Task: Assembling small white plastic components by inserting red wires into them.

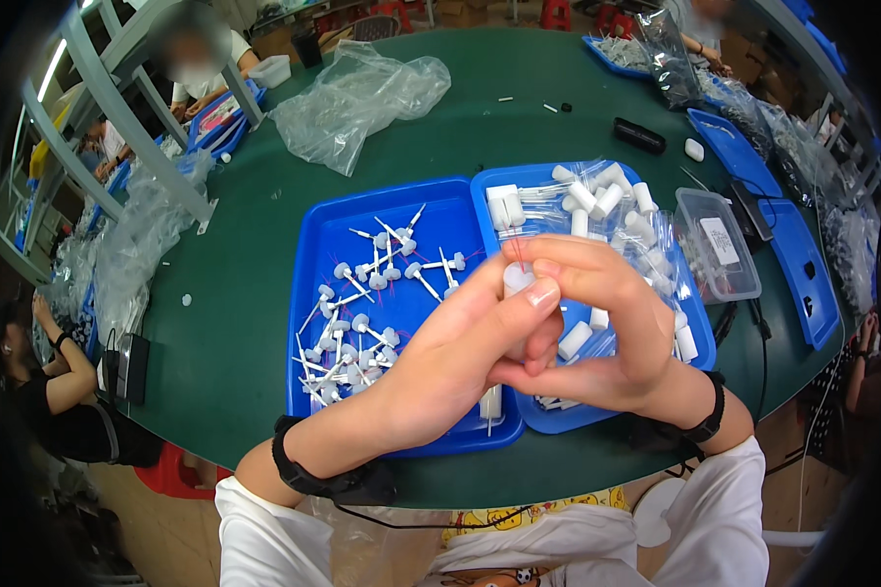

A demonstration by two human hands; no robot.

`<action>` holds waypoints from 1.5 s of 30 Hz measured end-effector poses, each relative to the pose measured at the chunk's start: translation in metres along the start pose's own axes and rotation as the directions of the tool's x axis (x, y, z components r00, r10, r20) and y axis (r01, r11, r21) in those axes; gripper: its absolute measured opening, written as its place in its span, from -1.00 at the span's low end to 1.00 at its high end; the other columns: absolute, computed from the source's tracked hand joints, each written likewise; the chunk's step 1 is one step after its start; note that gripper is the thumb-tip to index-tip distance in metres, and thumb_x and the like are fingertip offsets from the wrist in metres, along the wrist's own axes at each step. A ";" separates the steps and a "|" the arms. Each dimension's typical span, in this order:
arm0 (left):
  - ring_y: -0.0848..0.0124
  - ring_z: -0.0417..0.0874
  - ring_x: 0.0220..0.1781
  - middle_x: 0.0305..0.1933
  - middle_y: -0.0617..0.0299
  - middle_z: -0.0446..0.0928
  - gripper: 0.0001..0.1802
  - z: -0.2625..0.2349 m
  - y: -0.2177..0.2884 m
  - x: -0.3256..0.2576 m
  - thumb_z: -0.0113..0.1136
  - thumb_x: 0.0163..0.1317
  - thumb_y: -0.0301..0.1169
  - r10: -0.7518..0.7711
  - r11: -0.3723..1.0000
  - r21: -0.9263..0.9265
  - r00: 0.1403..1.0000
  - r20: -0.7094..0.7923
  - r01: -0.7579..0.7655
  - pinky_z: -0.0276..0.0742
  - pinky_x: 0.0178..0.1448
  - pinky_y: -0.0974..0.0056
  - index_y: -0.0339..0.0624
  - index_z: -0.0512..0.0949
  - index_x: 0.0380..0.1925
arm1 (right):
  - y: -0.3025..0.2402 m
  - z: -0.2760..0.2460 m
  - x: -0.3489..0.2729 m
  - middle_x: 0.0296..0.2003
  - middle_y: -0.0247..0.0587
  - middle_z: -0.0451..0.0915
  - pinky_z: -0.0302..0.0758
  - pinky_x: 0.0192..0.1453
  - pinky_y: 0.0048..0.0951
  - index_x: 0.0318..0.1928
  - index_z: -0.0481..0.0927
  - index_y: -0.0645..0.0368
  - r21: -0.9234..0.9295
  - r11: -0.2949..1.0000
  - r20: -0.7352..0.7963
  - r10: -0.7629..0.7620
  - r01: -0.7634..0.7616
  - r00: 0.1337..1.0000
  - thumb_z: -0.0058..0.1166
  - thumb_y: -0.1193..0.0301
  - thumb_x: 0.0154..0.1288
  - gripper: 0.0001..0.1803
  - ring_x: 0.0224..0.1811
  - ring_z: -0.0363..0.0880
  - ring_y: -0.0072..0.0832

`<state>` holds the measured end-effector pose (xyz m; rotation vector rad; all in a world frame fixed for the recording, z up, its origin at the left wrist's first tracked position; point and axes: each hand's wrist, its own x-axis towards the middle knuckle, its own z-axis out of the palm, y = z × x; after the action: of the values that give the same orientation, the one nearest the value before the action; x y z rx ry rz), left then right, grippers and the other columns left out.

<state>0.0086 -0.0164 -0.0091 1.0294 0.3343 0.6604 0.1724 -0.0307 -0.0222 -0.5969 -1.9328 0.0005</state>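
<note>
Above the border between two trays, both hands meet around a small white cylinder (pixel 519 278) with thin red wires rising from its top. My left hand (pixel 460 338) is closed on it, the thumb pressed along its side. The fingers of my right hand (pixel 607 298) curl round the same piece from the right, and its lower part is hidden by them. Under my left hand lies a blue tray (pixel 313 264) with several white stems bearing grey caps and red wires (pixel 360 323). Beneath my right hand, another blue tray (pixel 548 176) holds white cylinders (pixel 607 201) and clear plastic sleeves.
A crumpled clear bag (pixel 357 98) lies on the green table (pixel 235 323). To the right are a clear plastic box (pixel 719 245), a black case (pixel 639 136) and a blue lid (pixel 801 274). Grey metal posts (pixel 171 171) stand at left. Other people sit around the table.
</note>
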 end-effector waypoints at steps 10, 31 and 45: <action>0.53 0.40 -0.30 -0.37 0.27 0.36 -0.68 0.006 0.007 -0.003 -0.24 0.41 -0.14 0.072 0.993 -0.101 0.997 0.037 -0.067 0.35 -0.21 0.44 -0.19 0.25 -0.12 | -0.007 -0.009 0.012 -0.12 -0.01 0.54 0.47 -0.09 -0.31 -0.05 0.46 0.29 -0.027 1.000 0.023 0.007 -0.006 1.000 0.48 0.35 -0.33 -0.27 -0.12 0.55 -0.17; 0.68 0.15 -0.52 -0.52 0.43 0.19 -0.65 0.012 0.008 -0.018 -0.16 0.39 -0.24 -0.107 0.993 -0.033 0.969 0.223 0.117 0.08 -0.48 0.54 -0.23 0.23 0.04 | -0.031 -0.011 0.004 -0.34 -0.05 0.59 0.41 -0.40 -0.46 -0.42 0.57 0.34 -0.313 0.923 -0.028 -0.244 0.223 0.969 0.35 0.29 -0.14 -0.63 -0.32 0.62 -0.28; 0.64 0.29 -0.45 -0.48 0.36 0.33 -0.68 0.014 0.006 -0.004 -0.23 0.40 -0.17 0.030 0.989 0.146 1.000 0.007 -0.031 0.23 -0.35 0.52 -0.18 0.38 -0.28 | -0.008 -0.005 -0.002 -0.19 -0.14 0.51 0.37 -0.19 -0.36 -0.07 0.42 0.20 -0.180 0.980 -0.076 -0.104 0.089 0.992 0.48 0.18 -0.29 -0.26 -0.14 0.49 -0.31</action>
<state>0.0115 -0.0268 0.0025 1.1781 0.3675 0.6683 0.1743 -0.0401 -0.0193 -0.6086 -1.8894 -0.2560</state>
